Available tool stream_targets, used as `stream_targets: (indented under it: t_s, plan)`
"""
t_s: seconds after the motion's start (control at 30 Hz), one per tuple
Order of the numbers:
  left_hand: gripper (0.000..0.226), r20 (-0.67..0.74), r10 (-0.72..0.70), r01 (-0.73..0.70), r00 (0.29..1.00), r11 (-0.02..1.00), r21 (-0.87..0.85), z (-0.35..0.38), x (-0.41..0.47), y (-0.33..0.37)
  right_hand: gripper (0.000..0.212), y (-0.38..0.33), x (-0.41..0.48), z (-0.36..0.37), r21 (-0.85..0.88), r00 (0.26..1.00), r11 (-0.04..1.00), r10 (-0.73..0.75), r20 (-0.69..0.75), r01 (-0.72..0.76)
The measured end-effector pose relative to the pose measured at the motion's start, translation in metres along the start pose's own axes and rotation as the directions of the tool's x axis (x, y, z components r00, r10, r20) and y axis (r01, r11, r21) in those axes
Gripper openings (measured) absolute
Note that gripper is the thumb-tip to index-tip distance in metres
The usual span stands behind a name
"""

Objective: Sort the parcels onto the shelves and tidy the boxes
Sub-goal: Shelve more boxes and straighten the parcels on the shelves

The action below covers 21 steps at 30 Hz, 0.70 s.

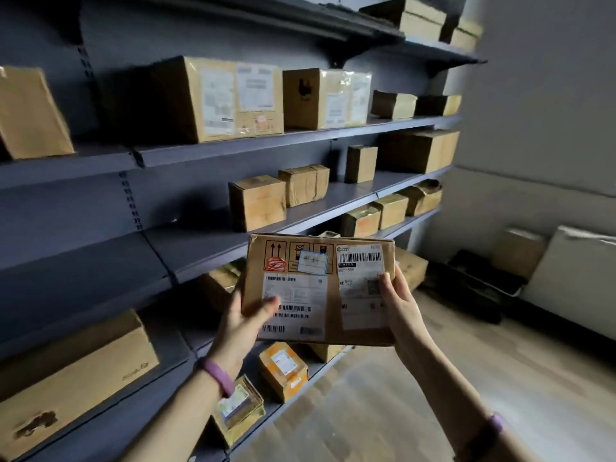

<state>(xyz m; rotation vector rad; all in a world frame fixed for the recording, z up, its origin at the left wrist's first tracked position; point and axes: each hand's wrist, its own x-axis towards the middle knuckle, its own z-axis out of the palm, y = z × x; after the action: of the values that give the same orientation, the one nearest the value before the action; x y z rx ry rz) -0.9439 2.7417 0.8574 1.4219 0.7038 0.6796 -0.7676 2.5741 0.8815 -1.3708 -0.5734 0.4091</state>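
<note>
A person holds a flat cardboard parcel (320, 288) in both hands in front of the grey metal shelving (233, 151), level with its lower-middle shelves, the labelled face turned up toward the camera. The left hand (245, 315), a purple wristband (218, 375) on its wrist, grips the parcel's left edge with the thumb laid across a white shipping label. The right hand (398, 305) clasps the right edge, its thumb on the barcode label. On the shelving, a large labelled carton (216, 98) stands on an upper shelf with a smaller printed carton (320, 98) just beside it. A yellow-taped box (283, 368) sits on a low shelf, below the parcel.
</note>
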Motion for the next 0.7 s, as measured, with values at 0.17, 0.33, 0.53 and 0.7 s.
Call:
stream_targets:
  t_s: [0.17, 0.33, 0.53, 0.7]
  plan:
    - [0.062, 0.175, -0.005, 0.008, 0.984, 1.0, -0.016, 0.104, 0.044, -0.002, 0.041, 0.001, 0.031, -0.093, -0.012, 0.986, 0.999, -0.054, -0.158, 0.053]
    - [0.073, 0.259, 0.003, 0.002, 0.966, 1.0, -0.017, 0.22, 0.097, -0.004, 0.037, 0.003, 0.082, -0.189, -0.023, 0.955, 0.996, -0.086, -0.285, 0.082]
    - [0.046, 0.359, -0.013, 0.026, 0.933, 0.999, -0.03, 0.343, 0.163, -0.009, 0.04, 0.003, 0.147, -0.29, -0.017, 0.921, 0.998, -0.065, -0.384, 0.064]
    - [0.036, 0.414, 0.016, 0.013, 0.91, 0.998, -0.067, 0.424, 0.206, -0.012, 0.041, 0.007, 0.194, -0.352, -0.018, 0.893, 0.999, -0.036, -0.449, 0.031]
